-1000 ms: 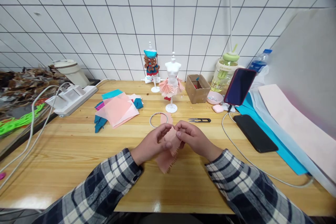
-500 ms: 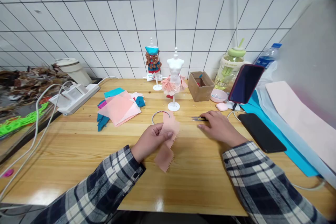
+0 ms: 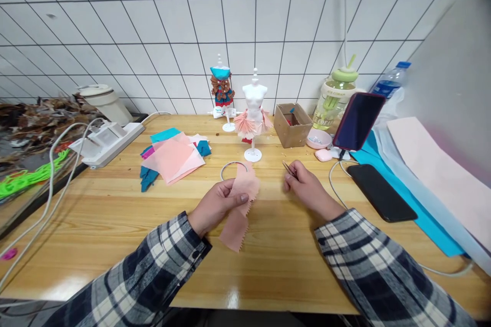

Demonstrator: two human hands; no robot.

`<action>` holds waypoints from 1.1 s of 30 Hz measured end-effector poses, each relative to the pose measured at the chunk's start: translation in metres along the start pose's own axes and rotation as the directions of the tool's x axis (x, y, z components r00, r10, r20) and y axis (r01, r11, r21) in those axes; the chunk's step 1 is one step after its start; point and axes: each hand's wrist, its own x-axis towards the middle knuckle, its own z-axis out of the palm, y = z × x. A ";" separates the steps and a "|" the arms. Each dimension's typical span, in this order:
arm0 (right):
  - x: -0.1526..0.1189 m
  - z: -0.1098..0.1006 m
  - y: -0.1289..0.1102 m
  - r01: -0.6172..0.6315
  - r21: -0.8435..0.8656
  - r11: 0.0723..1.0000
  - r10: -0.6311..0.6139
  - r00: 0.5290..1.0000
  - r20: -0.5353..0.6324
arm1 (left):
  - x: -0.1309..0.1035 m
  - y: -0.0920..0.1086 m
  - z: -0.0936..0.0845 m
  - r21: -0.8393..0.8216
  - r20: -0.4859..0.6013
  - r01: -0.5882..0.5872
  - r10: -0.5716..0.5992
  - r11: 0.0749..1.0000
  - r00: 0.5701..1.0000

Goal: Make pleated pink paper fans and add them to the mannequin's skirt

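My left hand (image 3: 217, 203) is closed on a strip of peach paper (image 3: 245, 186) with a jagged edge; its lower end hangs toward the table. Behind the strip lies a pale ring (image 3: 227, 167), partly covered. My right hand (image 3: 307, 189) is closed round a small pair of thread snips (image 3: 288, 169), their blades pointing up and to the left, apart from the paper. Beyond both hands stands a white mannequin (image 3: 254, 97) on a round base, with a pleated peach skirt (image 3: 244, 125) around its hips.
Loose coloured sheets (image 3: 174, 156) lie at the left. A dressed mannequin (image 3: 221, 87), a cardboard box (image 3: 292, 130) and a pink dish (image 3: 319, 138) stand at the back. On the right are a propped phone (image 3: 356, 121), a black phone (image 3: 381, 193) and a cable. A power strip (image 3: 115, 145) sits far left.
My right hand has picked up the snips from the table and turned them with the blades upward. My left hand keeps hold of the peach strip, whose lower end has swung slightly left.
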 end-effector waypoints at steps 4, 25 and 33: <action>-0.015 0.022 -0.023 -0.256 0.457 0.852 0.089 0.931 0.354 | -0.001 0.000 0.004 0.080 0.023 -0.007 0.005 0.997 1.000; -0.026 0.043 -0.030 0.041 0.257 0.966 -0.061 0.995 0.073 | -0.001 0.003 0.005 0.320 0.023 -0.020 0.013 0.947 1.000; -0.031 0.042 -0.025 -0.172 0.451 0.876 0.072 0.971 0.230 | 0.001 0.004 0.003 0.431 -0.143 -0.041 0.114 0.901 0.983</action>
